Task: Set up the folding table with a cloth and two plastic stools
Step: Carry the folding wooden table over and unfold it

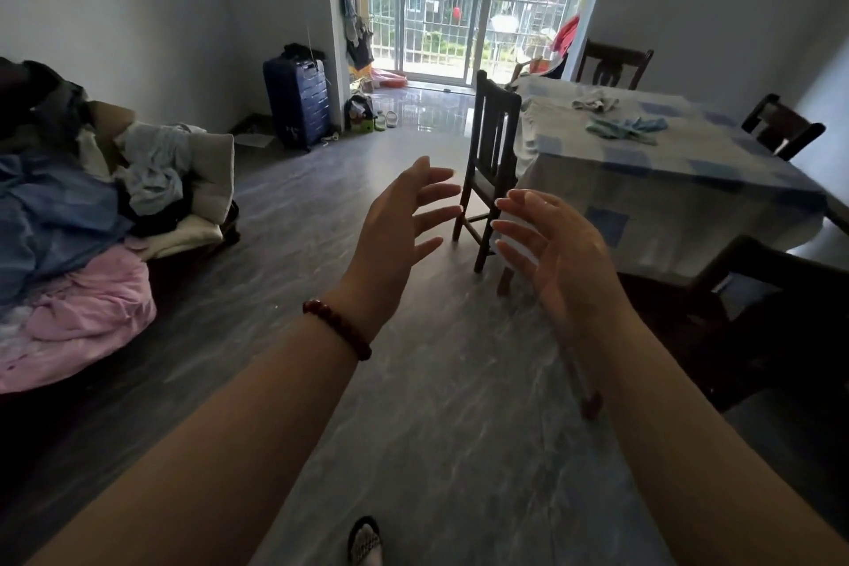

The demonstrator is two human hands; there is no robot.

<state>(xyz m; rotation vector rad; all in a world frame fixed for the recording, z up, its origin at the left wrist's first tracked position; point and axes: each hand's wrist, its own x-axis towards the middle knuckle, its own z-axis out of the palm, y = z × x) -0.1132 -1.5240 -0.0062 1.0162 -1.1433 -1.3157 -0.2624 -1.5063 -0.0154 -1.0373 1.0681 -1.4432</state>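
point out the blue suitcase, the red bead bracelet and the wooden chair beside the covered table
blue suitcase point(298, 101), head view, middle of its ribbed front
red bead bracelet point(337, 329), head view, beads across the left wrist
wooden chair point(500, 99), head view, top rail of backrest

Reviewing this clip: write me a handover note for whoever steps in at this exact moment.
Left hand: open, raised, holds nothing.
Right hand: open, raised, holds nothing.
Things: no folding table or plastic stools in view. A cloth-covered table stands at right with wooden chairs round it.
Done: nothing that shows.
Left: fetch and set up table, cloth, stools.
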